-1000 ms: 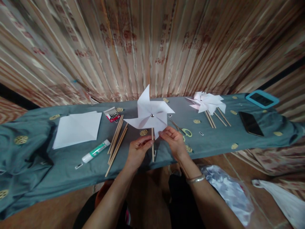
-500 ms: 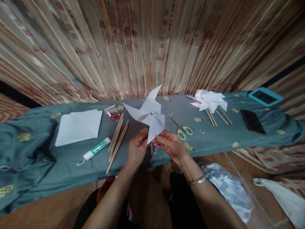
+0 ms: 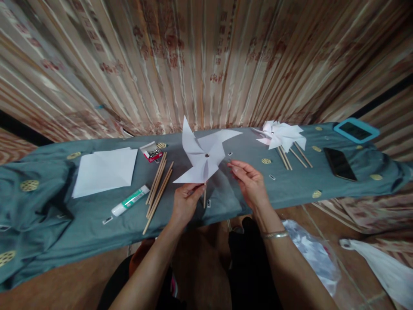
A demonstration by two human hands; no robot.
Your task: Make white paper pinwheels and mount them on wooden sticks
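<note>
A white paper pinwheel point(image 3: 196, 161) with a pin at its centre stands over the middle of the table. My left hand point(image 3: 187, 202) is closed round its wooden stick point(image 3: 204, 200) just below the paper blades; the stick's lower end shows beneath the fingers. To the right of the blades is my right hand point(image 3: 250, 183), apart from the paper, its thumb and fingers pinched together. Whether anything small is between those fingertips cannot be made out. The scissors are hidden, with my right hand over the place where they lay.
White paper sheets point(image 3: 105, 172), a glue tube point(image 3: 130, 200), wooden sticks point(image 3: 158, 198) and a red-and-white box of pins point(image 3: 151, 151) lie left. Finished pinwheels point(image 3: 284, 135), a phone point(image 3: 339, 163) and a blue-framed tablet point(image 3: 356, 130) lie right. A plastic bag point(image 3: 311, 254) sits on the floor.
The pinwheel's blades have turned to a new angle. My right hand has come away from the stick and moved right, over where the scissors were visible. My left hand still holds the stick.
</note>
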